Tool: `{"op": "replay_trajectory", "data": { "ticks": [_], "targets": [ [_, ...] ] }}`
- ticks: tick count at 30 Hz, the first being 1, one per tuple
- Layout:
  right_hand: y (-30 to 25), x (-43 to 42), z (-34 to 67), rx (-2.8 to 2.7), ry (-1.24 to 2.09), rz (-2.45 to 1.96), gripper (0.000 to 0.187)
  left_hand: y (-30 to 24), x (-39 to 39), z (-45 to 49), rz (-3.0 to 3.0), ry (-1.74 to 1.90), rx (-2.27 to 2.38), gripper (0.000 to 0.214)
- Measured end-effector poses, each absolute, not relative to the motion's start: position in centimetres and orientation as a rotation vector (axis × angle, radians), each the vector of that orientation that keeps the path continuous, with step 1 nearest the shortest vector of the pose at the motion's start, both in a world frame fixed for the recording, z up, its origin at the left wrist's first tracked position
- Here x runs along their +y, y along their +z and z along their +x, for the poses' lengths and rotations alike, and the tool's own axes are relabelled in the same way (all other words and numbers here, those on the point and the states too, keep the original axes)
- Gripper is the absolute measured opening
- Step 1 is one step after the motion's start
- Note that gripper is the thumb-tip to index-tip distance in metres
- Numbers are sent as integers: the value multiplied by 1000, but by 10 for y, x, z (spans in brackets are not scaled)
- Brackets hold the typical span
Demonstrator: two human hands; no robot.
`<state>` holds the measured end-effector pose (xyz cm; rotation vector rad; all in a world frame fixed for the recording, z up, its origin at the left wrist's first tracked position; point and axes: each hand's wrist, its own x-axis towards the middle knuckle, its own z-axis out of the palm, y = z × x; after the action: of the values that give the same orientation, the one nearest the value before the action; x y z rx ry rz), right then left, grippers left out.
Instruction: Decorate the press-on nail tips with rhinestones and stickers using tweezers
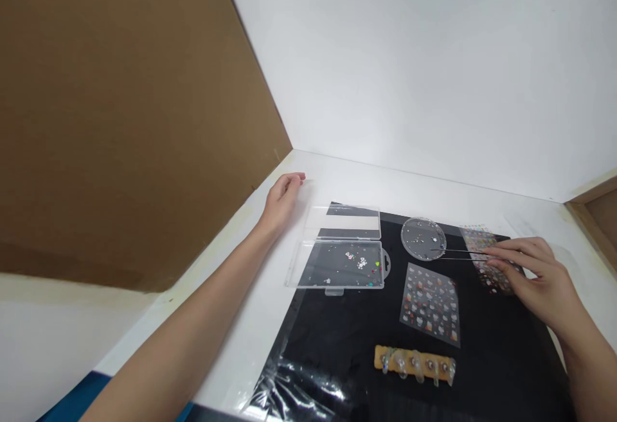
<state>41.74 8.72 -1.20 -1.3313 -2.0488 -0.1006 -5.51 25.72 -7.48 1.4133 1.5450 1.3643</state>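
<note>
My right hand [540,274] pinches a pair of thin metal tweezers [463,255]. Their tips point left and lie over a round clear dish [424,239] with small shiny gems in it. Beyond the black mat's left edge, my left hand [283,200] is closed near the wall; something pale and see-through may be at its fingertips, but I cannot make it out. To its right lies an open clear plastic case [318,264] with loose white, green and teal bits inside. A sticker sheet [430,303] is below the dish. Nearer me, several false nail tips sit on a tan stand [414,363].
A second, colourful sticker sheet [475,239] lies partly under my right hand. The black mat [337,325] has crinkled clear film [294,390] at its near left. A brown board [144,120] and a white wall [434,75] bound the white tabletop.
</note>
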Motion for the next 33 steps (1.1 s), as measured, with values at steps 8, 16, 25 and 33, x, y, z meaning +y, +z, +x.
{"op": "replay_trajectory", "data": {
  "ticks": [8,16,25,33],
  "targets": [
    [-16,88,417,-1829,-184,-1516,25,-77,261,-52,1458,1457,1519,34],
    [-38,86,395,-1500,12,-1747,46,-77,258,-52,1500,1487,1473,34],
    [-43,85,381,-1354,295,-1809,56,-76,258,-53,1465,1506,1466,47],
    [-37,86,372,-1272,431,-1729,68,-75,253,-53,1339,1454,1566,66]
  ]
}}
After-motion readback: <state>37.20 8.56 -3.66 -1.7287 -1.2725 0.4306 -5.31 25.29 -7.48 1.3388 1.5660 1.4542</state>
